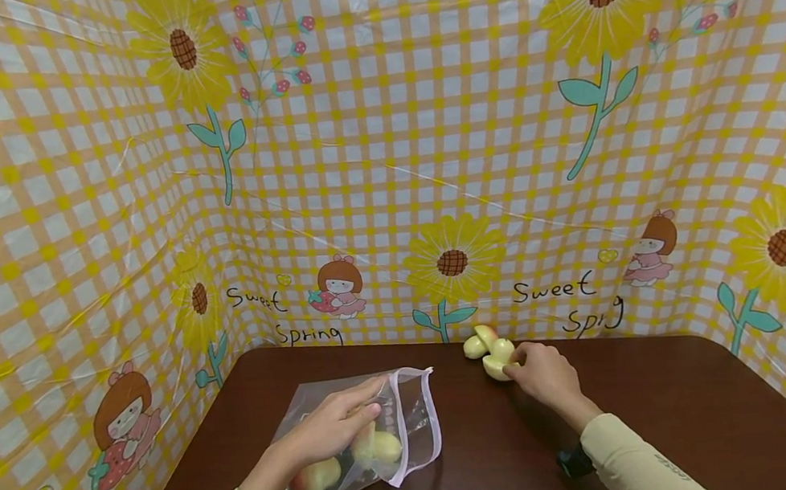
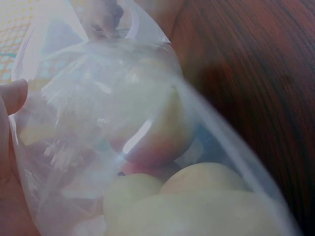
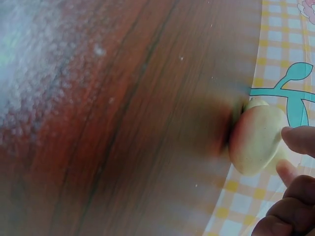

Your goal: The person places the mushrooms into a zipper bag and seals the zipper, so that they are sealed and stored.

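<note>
A clear zip bag (image 1: 309, 404) with a pale pink rim lies on the table, its mouth toward the right. Inside it are several pale yellow fruits (image 2: 152, 118) with a red blush. My left hand (image 1: 329, 426) rests across the top of the bag, fingers fairly straight; in the left wrist view its thumb shows at the bag's edge. Near the table's back edge, my right hand (image 1: 545, 376) pinches a pale yellow fruit (image 3: 256, 140) with a reddish side between thumb and finger. More such fruits (image 1: 476, 347) sit just left of and behind it.
The dark brown wooden table (image 1: 474, 446) meets a checked, sunflower-printed cloth (image 1: 383, 157) that stands up around its back and sides. Dark straps with cameras (image 1: 574, 461) sit on the wrists.
</note>
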`<state>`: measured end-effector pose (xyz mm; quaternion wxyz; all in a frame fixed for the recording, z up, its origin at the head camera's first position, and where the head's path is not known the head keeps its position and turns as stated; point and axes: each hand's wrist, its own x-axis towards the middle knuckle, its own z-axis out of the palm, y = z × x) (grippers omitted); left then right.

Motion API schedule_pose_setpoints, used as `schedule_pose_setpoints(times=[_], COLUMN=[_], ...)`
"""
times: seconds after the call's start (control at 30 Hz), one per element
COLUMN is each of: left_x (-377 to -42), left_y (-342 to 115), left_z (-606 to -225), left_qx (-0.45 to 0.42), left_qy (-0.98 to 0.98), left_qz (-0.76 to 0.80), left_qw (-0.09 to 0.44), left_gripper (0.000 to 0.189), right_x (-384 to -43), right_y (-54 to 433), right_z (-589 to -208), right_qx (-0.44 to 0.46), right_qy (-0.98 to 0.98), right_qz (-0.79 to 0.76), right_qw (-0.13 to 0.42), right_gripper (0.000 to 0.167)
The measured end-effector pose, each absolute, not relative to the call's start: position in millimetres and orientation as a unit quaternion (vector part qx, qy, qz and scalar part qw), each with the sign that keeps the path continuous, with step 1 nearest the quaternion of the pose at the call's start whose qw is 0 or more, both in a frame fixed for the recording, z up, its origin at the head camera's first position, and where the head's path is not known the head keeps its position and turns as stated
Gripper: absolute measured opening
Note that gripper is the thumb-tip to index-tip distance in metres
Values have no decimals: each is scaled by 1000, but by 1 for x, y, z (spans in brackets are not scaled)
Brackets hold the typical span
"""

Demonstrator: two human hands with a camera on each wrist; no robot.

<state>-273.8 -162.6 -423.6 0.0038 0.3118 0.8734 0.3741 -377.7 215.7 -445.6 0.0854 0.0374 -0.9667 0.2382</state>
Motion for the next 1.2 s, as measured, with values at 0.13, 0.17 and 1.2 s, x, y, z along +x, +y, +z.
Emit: schedule_pose_setpoints(times=[0.13, 0.17, 1.2], left_x=[-273, -273, -273], left_y=[-162, -162, -164], left_z=[-423, -423, -423], left_qx=[312, 311, 310], left_qy=[873, 874, 875], left_qz=[375, 374, 371], left_qw=[5, 5, -3], left_gripper=[54, 53, 54], right_x=[-379, -380, -385], right_y=[216, 217, 206], right_z=[-447, -447, -455], right_qx=[29, 28, 15], right_qy=[-968, -968, -973], right_qz=[237, 238, 228], right_qw=[82, 81, 37], right_gripper=[41, 42, 75])
